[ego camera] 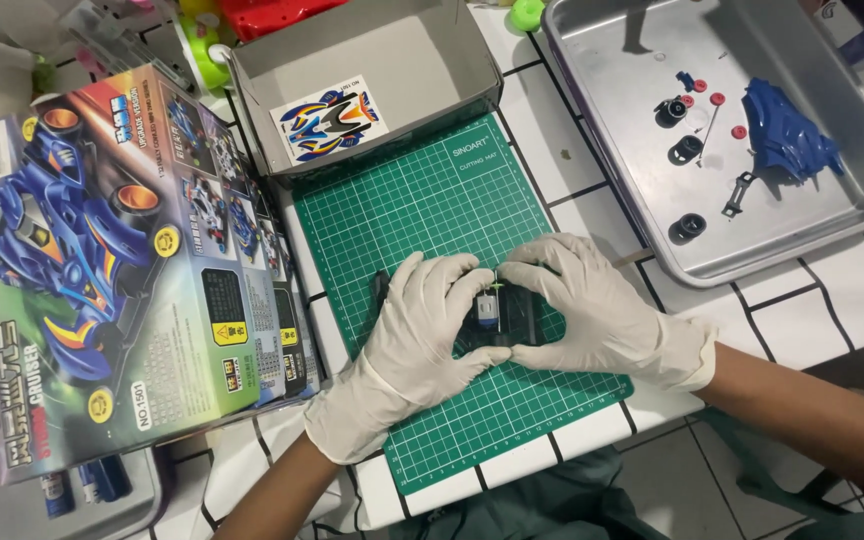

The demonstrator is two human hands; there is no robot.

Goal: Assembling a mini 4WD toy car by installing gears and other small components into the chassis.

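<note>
A small black plastic toy-car chassis [497, 318] is gripped from both sides by the white-gloved left hand [422, 335] and the white-gloved right hand [592, 310], fingers closed on it, near the front edge of the green gridded cutting mat [432, 200]. A shallow metal tray [802, 230] lies at the table's far right corner.

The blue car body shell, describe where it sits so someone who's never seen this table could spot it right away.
Look at the metal tray at the upper right of the white tiled table, beside the green cutting mat. The blue car body shell lies near its right side. Its neighbours are small black wheels and tiny red parts; it is the only large, glossy blue piece there.
</note>
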